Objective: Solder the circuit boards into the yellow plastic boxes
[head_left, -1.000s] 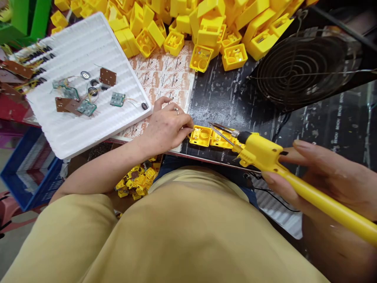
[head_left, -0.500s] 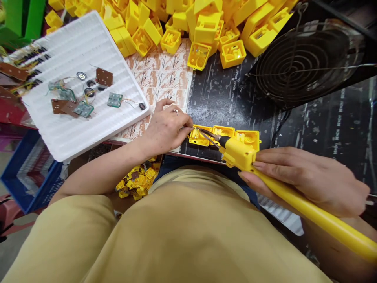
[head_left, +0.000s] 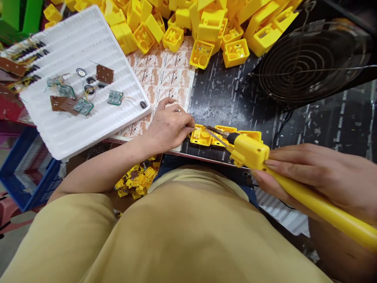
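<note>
My right hand (head_left: 321,173) is wrapped around the thick yellow handle of a soldering iron (head_left: 250,151). Its dark metal tip and a thin guide beside it point left over the row of small yellow plastic housings. The left housing (head_left: 200,135), the middle housing (head_left: 225,130) and the right housing (head_left: 250,135) lie open side up near the table's front edge; the iron partly covers the last two. At the outer wall of the left housing, my left hand (head_left: 173,125) is closed in a pinch. What its fingertips hold is too small to make out.
A white foam tray (head_left: 123,67) on the left carries green circuit boards (head_left: 115,97), brown boards and small round speakers. Many yellow housings (head_left: 212,23) are heaped at the back. A black fan (head_left: 303,67) stands back right. A blue crate (head_left: 26,173) sits lower left.
My right hand has drawn the soldering iron back to the right, so its tip has moved off the middle of the left housing. My left hand keeps its pinch there.
</note>
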`<state>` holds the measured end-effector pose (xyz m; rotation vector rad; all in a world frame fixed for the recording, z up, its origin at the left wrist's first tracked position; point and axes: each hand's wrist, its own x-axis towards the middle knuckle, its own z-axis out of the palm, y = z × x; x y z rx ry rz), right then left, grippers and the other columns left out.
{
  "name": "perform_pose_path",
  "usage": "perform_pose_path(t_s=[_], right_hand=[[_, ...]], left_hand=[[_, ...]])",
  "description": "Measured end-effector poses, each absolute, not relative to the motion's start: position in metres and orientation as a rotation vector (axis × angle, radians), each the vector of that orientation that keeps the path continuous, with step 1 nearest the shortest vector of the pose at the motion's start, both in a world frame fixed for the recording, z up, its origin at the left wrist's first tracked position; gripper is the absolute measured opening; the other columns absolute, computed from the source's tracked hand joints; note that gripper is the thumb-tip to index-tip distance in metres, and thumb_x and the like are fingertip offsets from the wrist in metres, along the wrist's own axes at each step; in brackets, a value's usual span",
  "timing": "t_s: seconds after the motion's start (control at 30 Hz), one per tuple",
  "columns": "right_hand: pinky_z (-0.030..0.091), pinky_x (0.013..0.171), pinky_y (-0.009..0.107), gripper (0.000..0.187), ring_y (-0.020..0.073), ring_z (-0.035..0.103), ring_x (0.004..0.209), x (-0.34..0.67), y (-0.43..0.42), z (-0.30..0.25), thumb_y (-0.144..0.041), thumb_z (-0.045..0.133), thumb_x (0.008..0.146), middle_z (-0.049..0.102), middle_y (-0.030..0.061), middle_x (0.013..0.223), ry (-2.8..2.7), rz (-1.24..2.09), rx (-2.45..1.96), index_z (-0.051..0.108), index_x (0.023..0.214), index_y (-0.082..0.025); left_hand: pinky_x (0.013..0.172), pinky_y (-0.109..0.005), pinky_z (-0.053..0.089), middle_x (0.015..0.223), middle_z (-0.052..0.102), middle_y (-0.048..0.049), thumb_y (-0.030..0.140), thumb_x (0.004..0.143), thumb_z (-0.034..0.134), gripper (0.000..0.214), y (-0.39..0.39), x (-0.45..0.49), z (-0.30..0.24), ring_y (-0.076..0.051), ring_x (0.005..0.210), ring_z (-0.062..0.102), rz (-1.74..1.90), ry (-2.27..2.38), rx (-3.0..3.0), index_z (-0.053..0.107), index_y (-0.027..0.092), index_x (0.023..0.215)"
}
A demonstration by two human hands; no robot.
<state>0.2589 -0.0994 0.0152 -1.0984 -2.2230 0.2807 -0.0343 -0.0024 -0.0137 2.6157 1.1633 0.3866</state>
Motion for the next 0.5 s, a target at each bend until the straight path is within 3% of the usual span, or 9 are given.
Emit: perform_pose_path(t_s=[0.13,0.43,0.5], right_hand=[[0.061,0.072,0.028,0.028,0.0125,0.068,0.073,0.255,-0.1,0.012,-0.045,0.053,0.106,0.07,0.0008,0.079,-2.244,0.28,-1.143,0.064,0.089,-0.026],[0.062,0.078,0.026,0.013,0.0125,0.07,0.077,0.25,-0.092,0.01,-0.035,0.06,0.103,0.07,0.0001,0.081,-2.246,0.255,-0.964,0.059,0.097,-0.024],[0.061,0.072,0.026,0.013,0.013,0.07,0.075,0.257,-0.091,0.014,-0.035,0.061,0.103,0.07,0.0,0.082,-2.263,0.23,-0.982,0.059,0.097,-0.024]], left_hand=[[0.115,-0.054,0.038,0.082,0.074,-0.0024,0.025,0.095,0.057,0.019,-0.003,-0.033,-0.01,-0.022,0.092,0.066,0.358,1.181,2.57,0.075,0.021,0.088],[0.117,-0.052,0.037,0.089,0.078,-0.0026,0.024,0.095,0.059,0.016,-0.003,-0.036,-0.01,-0.022,0.094,0.067,0.351,1.182,2.549,0.073,0.021,0.088],[0.117,-0.052,0.037,0.089,0.078,-0.0027,0.024,0.095,0.059,0.017,-0.004,-0.036,-0.012,-0.022,0.094,0.067,0.369,1.173,2.548,0.073,0.02,0.088]])
